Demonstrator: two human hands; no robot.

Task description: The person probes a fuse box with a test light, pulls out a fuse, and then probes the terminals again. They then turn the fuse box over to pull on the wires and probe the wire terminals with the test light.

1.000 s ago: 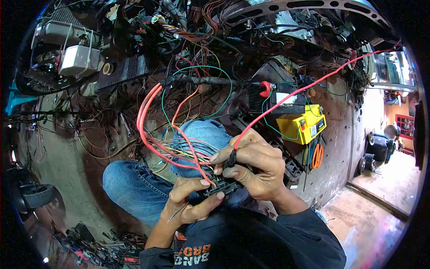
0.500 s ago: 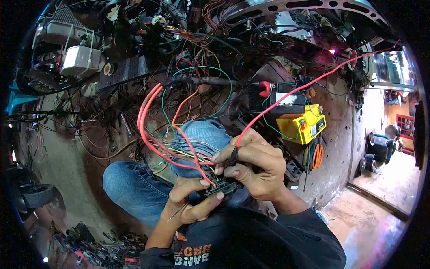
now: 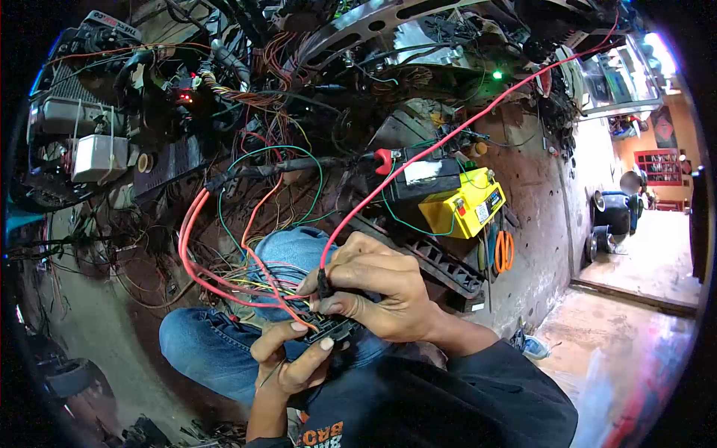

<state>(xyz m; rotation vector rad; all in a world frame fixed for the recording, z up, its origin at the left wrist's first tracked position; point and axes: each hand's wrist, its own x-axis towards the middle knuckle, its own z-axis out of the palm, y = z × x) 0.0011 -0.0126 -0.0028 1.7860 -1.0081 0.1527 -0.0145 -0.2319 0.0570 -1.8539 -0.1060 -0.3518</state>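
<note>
My left hand [image 3: 287, 358] is closed on a black multi-pin connector [image 3: 332, 330], gripping it between thumb and fingertips above my lap. Many thin coloured wires and thick red wires [image 3: 196, 257] run into the connector from the left. My right hand [image 3: 385, 291] pinches the black-wrapped end [image 3: 323, 285] of a long red wire [image 3: 418, 160], pressed down at the connector's upper side. The tip of that end is hidden by my fingers. The red wire stretches away to the upper right.
A yellow battery [image 3: 464, 205] stands beside a black battery [image 3: 426, 179] with a red clamp [image 3: 384, 161]. Orange-handled pliers [image 3: 505, 251] lie near the right wall. Exposed vehicle wiring [image 3: 231, 89] fills the far side, where a small light [image 3: 497, 75] glows green.
The view has swung right, so the scene sits farther left. The small light went from pinkish to green. Both hands keep their grip on the connector and the red wire's end.
</note>
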